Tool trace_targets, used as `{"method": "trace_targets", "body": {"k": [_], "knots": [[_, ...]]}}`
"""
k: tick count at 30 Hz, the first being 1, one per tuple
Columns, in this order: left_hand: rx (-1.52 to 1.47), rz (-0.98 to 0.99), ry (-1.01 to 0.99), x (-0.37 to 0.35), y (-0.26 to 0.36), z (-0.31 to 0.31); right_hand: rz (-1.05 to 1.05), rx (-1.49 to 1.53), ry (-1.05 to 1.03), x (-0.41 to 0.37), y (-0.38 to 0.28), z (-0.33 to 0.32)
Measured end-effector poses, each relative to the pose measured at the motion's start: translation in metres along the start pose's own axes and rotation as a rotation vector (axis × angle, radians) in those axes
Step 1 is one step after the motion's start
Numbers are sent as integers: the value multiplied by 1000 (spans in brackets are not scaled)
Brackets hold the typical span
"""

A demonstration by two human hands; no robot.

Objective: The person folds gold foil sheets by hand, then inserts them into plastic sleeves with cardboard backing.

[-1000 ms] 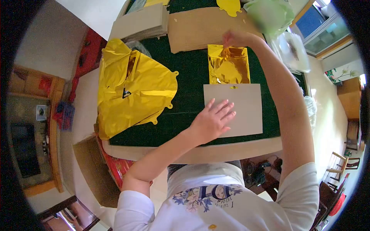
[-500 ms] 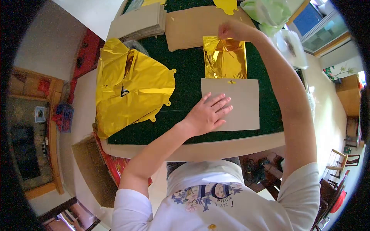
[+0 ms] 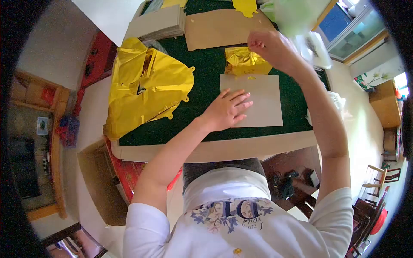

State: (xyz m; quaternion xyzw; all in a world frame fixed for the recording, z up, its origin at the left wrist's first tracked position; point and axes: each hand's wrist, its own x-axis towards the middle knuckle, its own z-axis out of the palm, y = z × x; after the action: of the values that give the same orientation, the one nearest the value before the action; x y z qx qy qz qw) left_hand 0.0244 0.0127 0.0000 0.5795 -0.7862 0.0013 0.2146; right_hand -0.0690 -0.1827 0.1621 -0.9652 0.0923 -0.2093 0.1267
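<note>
My left hand (image 3: 228, 109) lies flat with fingers spread on a grey cardboard sheet (image 3: 264, 101), pressing its left part. Gold foil (image 3: 245, 62) shows beyond the far edge of that sheet, creased and shiny. A small gold tab (image 3: 251, 78) rests on the cardboard near this edge. Above the foil's far right part is my right hand (image 3: 269, 47), its fingers curled closed; whether foil is pinched in them is hidden. To the left lies a large, flat gold foil piece (image 3: 150, 88) with small tabs along its right edge.
A stack of grey cardboard sheets (image 3: 155, 26) stands at the far left of the green tabletop (image 3: 202, 64). Beside it lies a brown cardboard piece (image 3: 215, 28), with another gold foil piece (image 3: 246, 6) at its far edge. Pale green plastic (image 3: 297, 15) sits at the far right.
The foil beyond the cardboard sheet shows a shorter, more creased area. My right hand has shifted to the right and looks raised. The whole view has moved slightly; my left hand stays on the sheet.
</note>
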Motion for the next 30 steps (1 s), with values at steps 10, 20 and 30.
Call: {"method": "trace_targets", "body": {"k": [10,20,30], "knots": [[20,-15,34,1,1,1,-63,-298,156,-93,-67,32],[90,-120,136,-2,26,-15,-46,-291,206,-124,-71,58],[-215,-361,192,-34,21,-12,-53,-294,180,-135,-66,66]]}}
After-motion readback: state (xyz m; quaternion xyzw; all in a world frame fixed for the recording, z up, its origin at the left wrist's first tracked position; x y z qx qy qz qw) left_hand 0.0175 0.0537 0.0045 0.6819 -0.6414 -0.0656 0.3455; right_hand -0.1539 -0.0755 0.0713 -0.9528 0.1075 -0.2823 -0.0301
